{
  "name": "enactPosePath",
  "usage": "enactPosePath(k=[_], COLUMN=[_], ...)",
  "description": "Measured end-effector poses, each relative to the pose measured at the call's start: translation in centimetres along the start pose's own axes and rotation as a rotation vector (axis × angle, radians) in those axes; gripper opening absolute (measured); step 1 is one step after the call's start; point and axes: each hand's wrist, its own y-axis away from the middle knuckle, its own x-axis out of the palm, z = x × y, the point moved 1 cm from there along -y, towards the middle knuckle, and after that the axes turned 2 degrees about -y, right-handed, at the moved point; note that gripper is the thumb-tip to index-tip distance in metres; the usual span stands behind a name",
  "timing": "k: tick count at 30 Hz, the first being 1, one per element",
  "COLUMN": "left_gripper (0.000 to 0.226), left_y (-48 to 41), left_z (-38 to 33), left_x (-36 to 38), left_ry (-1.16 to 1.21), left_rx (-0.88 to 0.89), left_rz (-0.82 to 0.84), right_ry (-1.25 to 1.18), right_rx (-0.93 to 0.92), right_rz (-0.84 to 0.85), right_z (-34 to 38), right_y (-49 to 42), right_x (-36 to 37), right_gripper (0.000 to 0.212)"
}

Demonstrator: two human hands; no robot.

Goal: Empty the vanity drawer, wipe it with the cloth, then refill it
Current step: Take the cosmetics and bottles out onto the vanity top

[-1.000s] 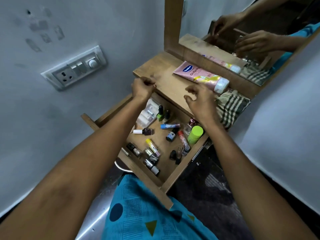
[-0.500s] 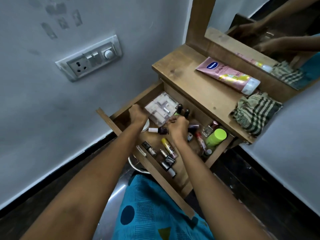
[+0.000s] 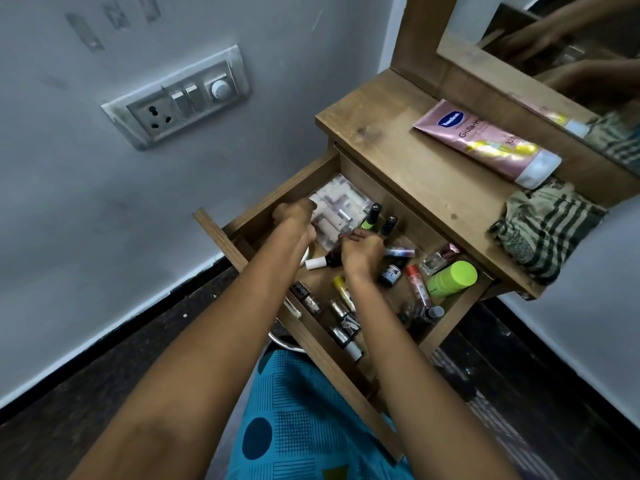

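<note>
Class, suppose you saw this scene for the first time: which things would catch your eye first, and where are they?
In the open, cluttered drawer, the left hand and right hand grip a clear plastic box at its far left corner. A lime-green bottle glows at the drawer's right side. On the vanity top lie a pink lotion tube and a checked cloth.

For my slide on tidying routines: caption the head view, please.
Left hand grips a clear case in the open drawer, right hand at its edge, small bottles scattered around.
</note>
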Motion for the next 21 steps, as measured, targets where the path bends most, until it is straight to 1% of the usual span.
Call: enactPosePath(k=[2,3,6,8,11,13,16,18,20,21], left_gripper=[0.017,0.014,0.022,0.016,0.024,0.019,0.03,0.031,0.023,0.011], left_y=[0.3,0.3,-0.1,0.0,-0.1,-0.1,0.2,0.6,1.2,1.4], left_z=[-0.3,-0.2,0.6,0.9,1.1,1.0,0.9,1.0,1.2,1.2], left_x=[-0.1,-0.2,-0.3,-0.4,-0.8,-1.1,-1.8,-2.2,-2.9,-3.2], left_ry=[0.054,0.078,0.104,0.118,0.116,0.124,0.131,0.142,0.14,0.139], left_rx=[-0.01,-0.02,-0.025,-0.016,-0.03,-0.033,-0.027,-0.021,-0.027,-0.031], left_rz=[0.007,0.006,-0.029,-0.025,0.006,0.028,0.032,0.027,0.029,0.029], right_ry=[-0.089,-0.119,-0.2,-0.257,-0.309,-0.343,-0.391,-0.414,-0.429,-0.439], right_rx=[0.036,0.051,0.093,0.13,0.204,0.228,0.25,0.269,0.277,0.276], right_rz=[-0.006,-0.006,0.013,0.022,0.031,0.048,0.077,0.089,0.103,0.12], right_z=[0.1,0.2,0.2,0.2,0.2,0.3,0.3,0.5,0.5,0.5], right_y=[0.1,0.1,0.2,0.4,0.5,0.7,1.2,2.0,2.6,3.0], right_x=[-0.1,-0.2,-0.1,0.1,0.2,0.0,-0.3,-0.6,-0.9,-1.1], right_gripper=[0.02,0.021,0.025,0.027,0.027,0.028,0.029,0.028,0.023,0.018])
